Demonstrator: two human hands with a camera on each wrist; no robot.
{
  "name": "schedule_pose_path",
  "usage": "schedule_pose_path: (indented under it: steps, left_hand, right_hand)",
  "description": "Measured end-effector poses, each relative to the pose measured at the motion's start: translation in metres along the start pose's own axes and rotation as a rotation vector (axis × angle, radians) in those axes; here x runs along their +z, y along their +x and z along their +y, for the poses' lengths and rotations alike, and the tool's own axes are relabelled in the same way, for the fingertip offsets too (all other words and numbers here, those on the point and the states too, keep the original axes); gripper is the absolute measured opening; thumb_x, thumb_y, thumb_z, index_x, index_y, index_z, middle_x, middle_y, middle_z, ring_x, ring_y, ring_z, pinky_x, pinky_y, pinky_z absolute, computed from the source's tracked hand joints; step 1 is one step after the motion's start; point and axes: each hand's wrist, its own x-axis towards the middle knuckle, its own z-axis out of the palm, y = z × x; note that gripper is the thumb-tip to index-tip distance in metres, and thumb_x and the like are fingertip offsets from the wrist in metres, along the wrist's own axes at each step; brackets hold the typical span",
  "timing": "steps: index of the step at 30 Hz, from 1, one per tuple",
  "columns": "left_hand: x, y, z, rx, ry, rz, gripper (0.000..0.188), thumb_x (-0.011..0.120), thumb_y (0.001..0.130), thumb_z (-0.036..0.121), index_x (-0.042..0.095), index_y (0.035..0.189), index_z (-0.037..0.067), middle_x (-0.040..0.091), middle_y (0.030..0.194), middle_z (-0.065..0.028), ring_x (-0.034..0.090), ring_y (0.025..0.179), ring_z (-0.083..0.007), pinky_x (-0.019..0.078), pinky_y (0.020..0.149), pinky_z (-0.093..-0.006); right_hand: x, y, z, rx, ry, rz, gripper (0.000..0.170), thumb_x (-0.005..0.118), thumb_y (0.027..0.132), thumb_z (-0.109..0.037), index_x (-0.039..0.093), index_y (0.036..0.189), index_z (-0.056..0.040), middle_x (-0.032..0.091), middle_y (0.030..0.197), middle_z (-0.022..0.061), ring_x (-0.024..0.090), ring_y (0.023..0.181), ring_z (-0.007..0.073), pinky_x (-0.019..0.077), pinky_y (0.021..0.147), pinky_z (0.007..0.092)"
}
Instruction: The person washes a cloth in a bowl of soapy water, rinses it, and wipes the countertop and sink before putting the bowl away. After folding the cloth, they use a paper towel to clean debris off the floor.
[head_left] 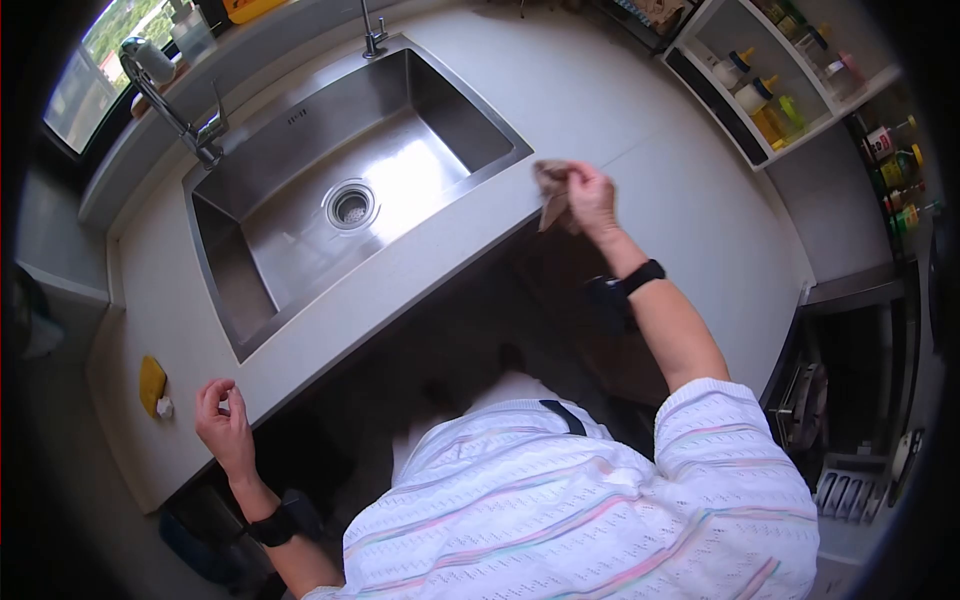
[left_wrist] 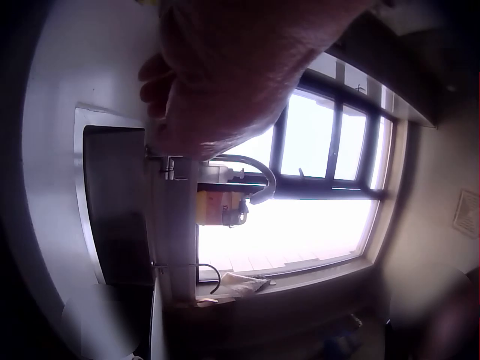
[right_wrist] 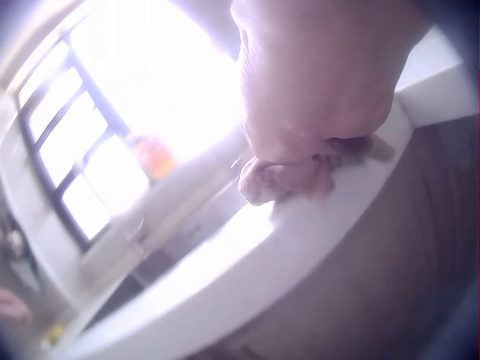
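A crumpled brown cloth [head_left: 550, 185] is pinched in my right hand [head_left: 592, 198], at the counter's front edge just right of the sink. Part of the cloth hangs down past the edge. In the right wrist view the same cloth [right_wrist: 289, 182] bunches under the fingers, close over the white counter. My left hand [head_left: 226, 428] is near the front edge at the left, its fingers loosely bent with nothing in them. Nearest to it lies a yellow sponge [head_left: 152, 385] with a small white crumpled piece [head_left: 165, 407] beside it. The left wrist view shows mostly the back of that hand [left_wrist: 217, 82].
A steel sink [head_left: 455, 185] is set into the white counter [head_left: 690, 215]. Behind it stand a curved faucet [head_left: 170, 105] and a smaller tap [head_left: 373, 38]. A white shelf [head_left: 720, 100] with several bottles is at the right. A window [left_wrist: 311, 142] rises behind the sink.
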Motion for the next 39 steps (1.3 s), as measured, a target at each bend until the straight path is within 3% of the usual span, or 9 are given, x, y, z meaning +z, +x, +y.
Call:
schedule_pose_path:
  steps: [5,8,10,15,19,26,33,35,39]
  left_hand:
    - [0.029,0.002,0.023,-0.031,-0.058,-0.008,0.006,0.056,0.078,0.002,0.059,0.083,0.0,0.055,0.086,-0.0036,0.048,0.063,-0.009,0.0365,0.052,-0.021]
    - [0.042,0.008,0.043,-0.03,-0.062,-0.054,0.006,0.056,0.078,0.002,0.059,0.083,0.0,0.055,0.087,-0.0038,0.048,0.064,-0.0091,0.037,0.053,-0.0212]
    - [0.05,0.012,0.054,-0.032,-0.037,-0.097,0.006,0.056,0.078,0.002,0.059,0.082,0.0,0.055,0.087,-0.0039,0.048,0.065,-0.0091,0.0372,0.053,-0.0212]
    - [0.052,0.013,0.064,0.033,-0.017,-0.093,0.005,0.056,0.077,0.001,0.059,0.081,0.0,0.055,0.086,-0.004,0.048,0.066,-0.0092,0.0377,0.053,-0.0209]
    - [0.044,0.012,0.074,0.02,-0.053,-0.049,0.005,0.056,0.077,0.0,0.059,0.081,0.001,0.055,0.085,-0.0042,0.048,0.066,-0.0094,0.0377,0.052,-0.021]
    - [0.049,0.02,0.07,0.046,-0.14,-0.157,0.022,0.06,0.07,0.004,0.06,0.092,0.002,0.056,0.09,-0.0064,0.05,0.079,-0.017,0.0415,0.064,-0.0271]
    - [0.092,0.055,0.059,0.036,-0.212,-0.11,0.029,0.063,0.068,0.01,0.061,0.097,0.004,0.058,0.093,-0.0064,0.052,0.079,-0.0182,0.0429,0.069,-0.0298]
    - [0.101,0.072,0.038,-0.001,-0.286,-0.516,0.027,0.062,0.069,0.009,0.062,0.096,0.005,0.06,0.082,-0.0059,0.054,0.073,-0.0162,0.0434,0.068,-0.0287]
    - [0.118,0.082,0.061,-0.111,-0.623,-0.637,0.018,0.056,0.08,0.011,0.061,0.094,0.0,0.061,0.078,-0.0021,0.054,0.07,-0.0094,0.0441,0.066,-0.0237]
  right_hand:
    - [-0.143,0.027,0.119,0.231,-0.392,0.386,0.021,0.052,0.08,-0.018,0.063,0.092,-0.0056,0.063,0.084,0.015,0.061,0.079,0.029,0.0474,0.072,0.0356]
    - [-0.165,0.005,0.188,0.428,-0.69,0.293,0.02,0.052,0.078,-0.018,0.063,0.09,-0.0057,0.063,0.086,0.0147,0.06,0.082,0.03,0.0471,0.074,0.039]
    - [-0.122,-0.001,0.191,0.147,-0.811,0.296,0.019,0.052,0.077,-0.013,0.063,0.092,-0.0079,0.058,0.091,0.0146,0.054,0.088,0.031,0.0432,0.078,0.0405]
    - [0.044,0.015,0.025,-0.198,-0.375,0.046,0.019,0.047,0.075,-0.009,0.063,0.086,-0.0095,0.055,0.092,0.0095,0.05,0.084,0.0275,0.0412,0.073,0.0369]
    - [0.155,-0.019,-0.084,-0.23,0.12,-0.623,0.019,0.049,0.077,-0.008,0.066,0.087,-0.0098,0.061,0.094,0.011,0.055,0.092,0.0266,0.044,0.083,0.0335]
    - [0.174,-0.076,-0.198,-0.084,0.573,-0.854,0.02,0.051,0.076,-0.01,0.065,0.089,-0.0062,0.063,0.088,0.0154,0.059,0.084,0.0296,0.046,0.079,0.0335]
    - [0.138,-0.085,-0.235,0.038,0.939,-1.075,0.018,0.048,0.083,-0.004,0.063,0.093,-0.0029,0.062,0.086,0.0036,0.054,0.082,0.0088,0.0441,0.076,0.023]
    - [0.114,-0.077,-0.226,-0.03,0.997,-1.061,0.017,0.048,0.083,-0.005,0.062,0.094,-0.0017,0.062,0.087,0.0031,0.054,0.083,0.009,0.0439,0.077,0.0228]
    - [0.076,-0.046,-0.166,0.348,0.976,-0.95,0.02,0.048,0.086,-0.009,0.059,0.101,-0.0028,0.059,0.093,0.0045,0.055,0.084,0.0103,0.046,0.076,0.0236]
